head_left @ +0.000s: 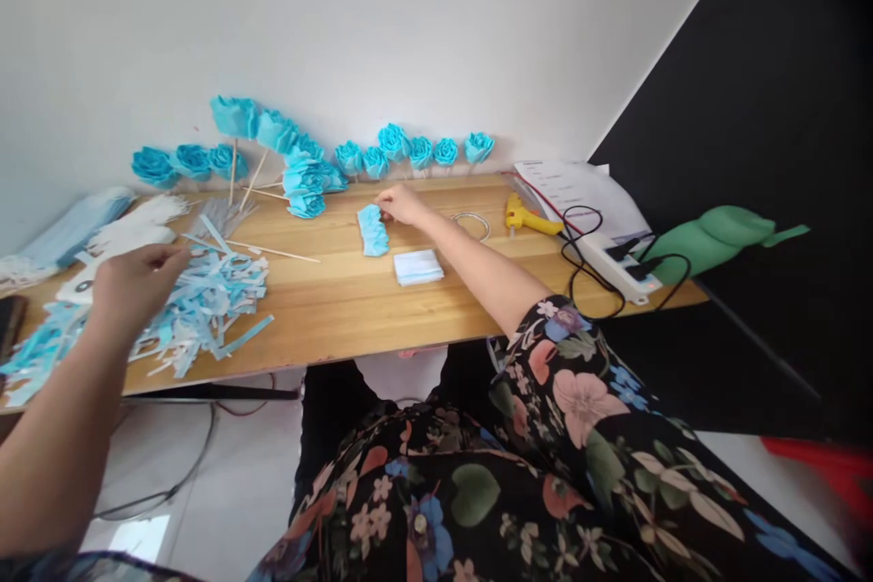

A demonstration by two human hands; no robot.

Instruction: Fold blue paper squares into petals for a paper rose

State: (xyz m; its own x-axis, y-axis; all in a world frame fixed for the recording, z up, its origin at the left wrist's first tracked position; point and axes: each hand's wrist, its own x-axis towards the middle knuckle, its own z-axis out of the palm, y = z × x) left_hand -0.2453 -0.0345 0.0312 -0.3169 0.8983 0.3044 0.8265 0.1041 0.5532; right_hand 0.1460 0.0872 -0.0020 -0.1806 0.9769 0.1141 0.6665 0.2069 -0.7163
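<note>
My right hand (pixel 402 204) pinches the upper right edge of a light blue piece with scalloped sides (pixel 373 231), which lies on the wooden table (pixel 320 309). Just below that piece is a folded pale blue and white pad (pixel 418 267). Over on the left, my left hand (pixel 140 285) has its thumb and fingers pressed together above a heap of blue and white cut strips (pixel 218 296). Whatever may be between those fingers is too small to make out. A thin wooden stick (pixel 276 252) rests beside the heap.
Blue paper-like flowers (pixel 300 173) on sticks line the wall. A roll of tape (pixel 474 225), a yellow glue gun (pixel 528 216), printed sheets (pixel 587 195) and a power strip (pixel 617 268) with black cables occupy the right. Flat blue masks (pixel 75 227) are stacked at far left.
</note>
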